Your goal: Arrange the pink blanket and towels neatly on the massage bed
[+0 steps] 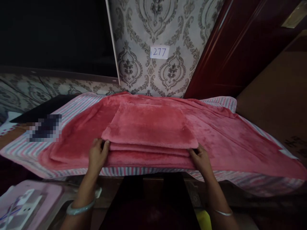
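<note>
A plush pink-red blanket (148, 124) lies in a folded stack in front of me, its top layer a flat rectangle with the fold edges facing me. My left hand (98, 153) pinches the near left corner of the upper layers, thumb on the near side. At the near right corner, my right hand (199, 156) grips the same layers, with some fingers hidden by the fabric. Beneath the stack, more pink-red plush fabric (230, 143) spreads wide to both sides. A striped cloth (74, 113) covers the surface underneath and shows along the edges.
A television (57, 38) stands at the back left, before patterned wallpaper (158, 19) bearing a paper marked 277 (159, 52). A cardboard box (278, 95) and a dark red wooden panel (223, 48) flank the right. A pink stool-like surface (48, 191) holds small items at lower left.
</note>
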`<control>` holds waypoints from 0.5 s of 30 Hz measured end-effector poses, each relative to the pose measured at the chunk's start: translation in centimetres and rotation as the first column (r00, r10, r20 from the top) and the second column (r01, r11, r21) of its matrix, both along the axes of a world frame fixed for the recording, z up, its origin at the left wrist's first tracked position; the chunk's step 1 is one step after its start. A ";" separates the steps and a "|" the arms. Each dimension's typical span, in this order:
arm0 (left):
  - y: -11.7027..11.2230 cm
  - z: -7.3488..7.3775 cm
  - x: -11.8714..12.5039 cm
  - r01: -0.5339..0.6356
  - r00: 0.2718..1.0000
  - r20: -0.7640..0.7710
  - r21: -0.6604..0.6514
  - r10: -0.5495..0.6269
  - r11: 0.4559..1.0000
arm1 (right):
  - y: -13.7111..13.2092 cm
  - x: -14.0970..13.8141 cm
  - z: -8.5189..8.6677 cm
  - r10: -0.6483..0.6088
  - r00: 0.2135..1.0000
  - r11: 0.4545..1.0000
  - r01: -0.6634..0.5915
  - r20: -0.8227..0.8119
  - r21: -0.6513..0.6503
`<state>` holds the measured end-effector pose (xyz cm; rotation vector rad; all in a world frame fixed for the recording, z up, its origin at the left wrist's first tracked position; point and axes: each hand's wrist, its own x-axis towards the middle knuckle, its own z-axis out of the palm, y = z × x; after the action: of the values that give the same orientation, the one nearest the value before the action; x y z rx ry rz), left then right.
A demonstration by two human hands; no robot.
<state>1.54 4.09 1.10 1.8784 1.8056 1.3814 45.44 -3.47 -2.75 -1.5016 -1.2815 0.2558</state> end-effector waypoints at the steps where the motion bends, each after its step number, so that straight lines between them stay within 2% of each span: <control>1: -0.1 0.0 0.0 0.015 1.000 0.019 0.001 -0.015 1.000 | 0.0 0.0 -0.1 0.002 1.000 1.000 -0.001 0.006 -0.017; 4: 0.0 -0.1 0.1 0.091 0.981 0.177 -0.038 -0.083 0.995 | 0.2 -0.4 -0.2 -0.030 1.000 0.999 0.030 -0.005 -0.038; 8: 0.6 0.4 0.2 0.167 0.884 0.460 -0.147 -0.082 0.975 | 0.6 -1.4 0.5 -0.056 0.987 0.998 0.050 -0.152 -0.048; 12: 1.4 1.4 0.7 0.165 0.843 0.533 -0.135 -0.069 0.977 | 1.1 -1.8 1.6 -0.037 0.961 0.999 0.031 -0.275 -0.024; 15: 1.9 1.8 0.9 0.211 0.767 0.635 -0.119 -0.089 0.970 | 1.3 -1.5 1.8 0.018 0.948 0.998 -0.037 -0.318 -0.054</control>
<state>2.45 5.95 2.86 1.2171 1.3496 1.4820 43.89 -2.17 -0.98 -1.4244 -1.0433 0.5362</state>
